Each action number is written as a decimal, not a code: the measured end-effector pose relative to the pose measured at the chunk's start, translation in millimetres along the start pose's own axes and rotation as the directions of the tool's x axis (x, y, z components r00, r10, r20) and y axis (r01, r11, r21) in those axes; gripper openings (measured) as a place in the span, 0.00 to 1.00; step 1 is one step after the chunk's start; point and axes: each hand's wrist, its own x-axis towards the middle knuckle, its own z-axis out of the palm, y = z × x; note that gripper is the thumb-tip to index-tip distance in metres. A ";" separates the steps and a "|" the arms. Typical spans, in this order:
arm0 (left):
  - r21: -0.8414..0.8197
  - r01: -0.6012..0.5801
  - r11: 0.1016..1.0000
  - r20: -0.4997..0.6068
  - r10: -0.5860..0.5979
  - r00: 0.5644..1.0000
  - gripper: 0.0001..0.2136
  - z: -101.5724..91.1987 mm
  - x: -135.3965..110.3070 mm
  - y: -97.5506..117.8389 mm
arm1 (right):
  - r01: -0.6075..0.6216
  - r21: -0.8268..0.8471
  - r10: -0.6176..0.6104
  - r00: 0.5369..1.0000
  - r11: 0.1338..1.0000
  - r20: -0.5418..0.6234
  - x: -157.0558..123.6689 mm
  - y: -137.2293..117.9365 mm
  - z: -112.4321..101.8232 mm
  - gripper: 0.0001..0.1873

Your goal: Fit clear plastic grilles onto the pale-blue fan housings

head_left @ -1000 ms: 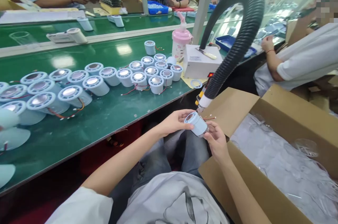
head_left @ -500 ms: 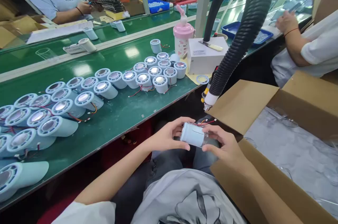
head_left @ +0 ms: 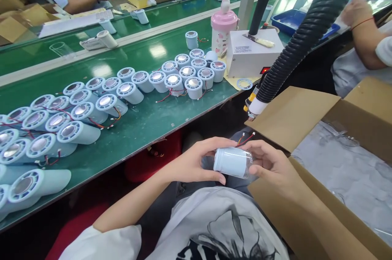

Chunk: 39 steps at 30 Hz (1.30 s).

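Observation:
Over my lap I hold a pale blue cylindrical housing (head_left: 230, 162) lying sideways, with a clear cap on its right end and thin red wires above it. My left hand (head_left: 196, 162) grips its left end, thumb under, fingers over. My right hand (head_left: 271, 164) closes on the clear right end. Several like housings (head_left: 128, 90) with shiny round centres lie in rows on the green bench (head_left: 147, 125) ahead of me.
An open cardboard box (head_left: 294, 117) lined with clear plastic stands at my right. A black ribbed hose (head_left: 294, 43) hangs down beside it. A white box (head_left: 251, 53) and pink bottle (head_left: 222, 27) sit on the bench. Other people work across and at the right.
The housing has turned from end-up to lying sideways and come lower, nearer my body. Both hands stayed on it. My view has shifted so the bench sits higher and further left.

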 end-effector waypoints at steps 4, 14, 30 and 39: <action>0.061 -0.026 0.998 0.003 0.026 1.000 0.38 -0.9 -2.0 1.7 | -0.080 0.128 0.081 0.997 0.989 -0.001 3.0 -2.4 3.8 0.16; 0.099 -0.054 0.994 0.001 0.054 0.999 0.37 0.4 -5.4 6.0 | -0.282 0.297 0.280 0.959 0.912 0.051 7.6 2.3 9.8 0.24; 0.069 -0.042 0.997 -0.021 0.044 0.999 0.35 3.9 -10.8 3.3 | -0.611 0.465 0.571 0.784 0.641 0.244 10.8 4.8 21.1 0.33; -0.233 0.161 0.959 0.017 -0.161 0.987 0.45 -5.7 25.9 -25.3 | -0.445 0.669 0.480 0.865 0.595 0.148 33.1 27.2 11.5 0.30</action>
